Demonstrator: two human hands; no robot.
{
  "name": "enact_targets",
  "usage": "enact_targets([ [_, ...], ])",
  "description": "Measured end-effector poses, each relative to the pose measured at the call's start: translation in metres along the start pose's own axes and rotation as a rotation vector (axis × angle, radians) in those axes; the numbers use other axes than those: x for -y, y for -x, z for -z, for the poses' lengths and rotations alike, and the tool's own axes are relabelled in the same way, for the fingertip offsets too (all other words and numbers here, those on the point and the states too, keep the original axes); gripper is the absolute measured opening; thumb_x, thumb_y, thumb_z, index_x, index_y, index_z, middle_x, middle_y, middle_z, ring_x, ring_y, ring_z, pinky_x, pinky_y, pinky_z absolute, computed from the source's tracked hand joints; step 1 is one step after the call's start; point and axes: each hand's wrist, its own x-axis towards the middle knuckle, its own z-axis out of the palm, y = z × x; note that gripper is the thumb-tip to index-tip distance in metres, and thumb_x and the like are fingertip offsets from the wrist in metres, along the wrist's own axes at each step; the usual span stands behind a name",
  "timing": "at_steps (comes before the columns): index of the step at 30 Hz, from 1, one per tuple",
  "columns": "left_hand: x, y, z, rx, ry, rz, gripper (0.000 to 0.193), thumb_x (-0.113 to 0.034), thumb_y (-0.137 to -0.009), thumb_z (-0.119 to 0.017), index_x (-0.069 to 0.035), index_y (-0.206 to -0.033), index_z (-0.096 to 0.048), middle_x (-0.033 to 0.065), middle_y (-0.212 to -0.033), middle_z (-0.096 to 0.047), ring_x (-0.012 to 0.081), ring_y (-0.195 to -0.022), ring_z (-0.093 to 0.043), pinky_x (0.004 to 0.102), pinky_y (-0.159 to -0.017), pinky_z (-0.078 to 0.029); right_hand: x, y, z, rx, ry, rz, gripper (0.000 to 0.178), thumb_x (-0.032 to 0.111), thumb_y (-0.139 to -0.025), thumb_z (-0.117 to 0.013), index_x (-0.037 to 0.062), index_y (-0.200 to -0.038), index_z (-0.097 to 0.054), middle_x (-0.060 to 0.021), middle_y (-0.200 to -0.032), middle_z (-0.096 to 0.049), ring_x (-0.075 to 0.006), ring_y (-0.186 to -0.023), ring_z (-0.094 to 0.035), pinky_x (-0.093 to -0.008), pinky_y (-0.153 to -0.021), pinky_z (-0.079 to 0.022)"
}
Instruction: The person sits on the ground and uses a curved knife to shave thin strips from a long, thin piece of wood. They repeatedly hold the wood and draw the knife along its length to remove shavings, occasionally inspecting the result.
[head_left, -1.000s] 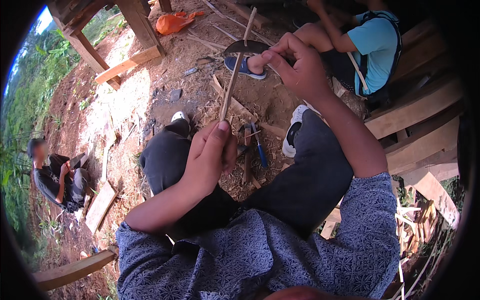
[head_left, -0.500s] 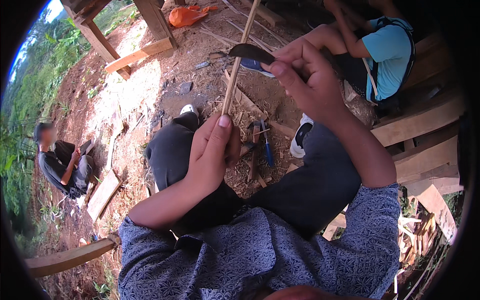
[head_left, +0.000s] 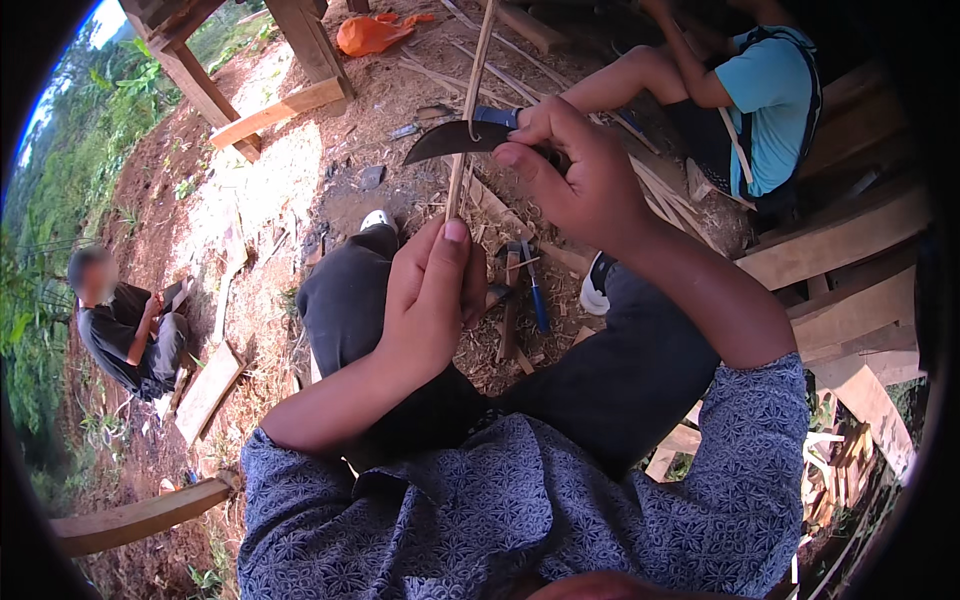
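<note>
My left hand [head_left: 432,285] is closed around the lower end of a thin wooden strip [head_left: 457,185], thumb pressed along it, and the strip rises steeply away from me. My right hand [head_left: 580,175] grips a dark curved knife [head_left: 445,143] near the base of its blade; the handle is hidden inside the fingers. The blade lies across the strip a little above my left thumb, its tip pointing left. A thin curl of wood [head_left: 473,118] stands at the blade's edge.
Between my knees, a blue-handled tool [head_left: 538,300] and a hammer-like tool [head_left: 508,310] lie among wood shavings. A person in a turquoise shirt [head_left: 775,100] sits at the far right, another in dark clothes [head_left: 130,330] at the left. Planks [head_left: 845,240] are on my right; an orange bag [head_left: 370,35] lies beyond.
The knife and my right hand have moved left and nearer to me, down along the strip. More of the blade now reaches past the strip, and a curl has formed.
</note>
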Motion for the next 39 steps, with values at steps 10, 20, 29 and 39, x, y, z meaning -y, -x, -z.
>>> enact_targets([
  [10, 0.006, 0.027, -0.014, 0.126, -0.068, -0.008, 0.04, -0.036, -0.111, -0.039, -0.008, -0.084, -0.042, -0.0008, -0.059, -0.04, 0.0086, -0.047, -0.038, 0.0243, -0.045, -0.035, -0.09, -0.039, 0.071, -0.501, 0.196, -0.176, 0.028, 0.027, -0.101, -0.067, 0.0023, -0.098, -0.055, -0.0029, -0.078, -0.062, -0.0076, -0.064, -0.057, -0.0248, -0.057, -0.045],
  [20, 0.0, 0.015, 0.006, 0.039, -0.098, -0.097, 0.035, -0.033, -0.112, -0.039, -0.004, -0.094, -0.046, -0.0009, -0.058, -0.04, 0.008, -0.045, -0.039, 0.0235, -0.043, -0.035, -0.045, -0.019, 0.06, -0.36, -0.329, -0.255, 0.03, 0.029, -0.1, -0.069, 0.0044, -0.103, -0.053, 0.0001, -0.07, -0.058, -0.0025, -0.055, -0.052, -0.0214, -0.05, -0.042],
  [29, -0.003, 0.009, 0.0, 0.014, -0.06, -0.101, 0.033, -0.033, -0.112, -0.038, -0.004, -0.099, -0.047, -0.0001, -0.06, -0.041, 0.0087, -0.044, -0.039, 0.0236, -0.043, -0.035, 0.018, 0.004, -0.002, 0.025, -0.292, 0.007, 0.02, 0.015, -0.096, -0.072, 0.0026, -0.095, -0.057, -0.0004, -0.072, -0.063, -0.0032, -0.066, -0.058, -0.0243, -0.058, -0.044],
  [39, -0.002, 0.008, 0.002, 0.064, -0.096, -0.062, 0.036, -0.033, -0.112, -0.038, -0.005, -0.091, -0.045, -0.0005, -0.058, -0.039, 0.0087, -0.044, -0.038, 0.0245, -0.042, -0.034, -0.016, -0.009, 0.012, -0.125, 0.02, 0.126, 0.02, 0.015, -0.094, -0.075, 0.0028, -0.095, -0.059, -0.0048, -0.072, -0.064, -0.0081, -0.064, -0.061, -0.0265, -0.058, -0.047],
])
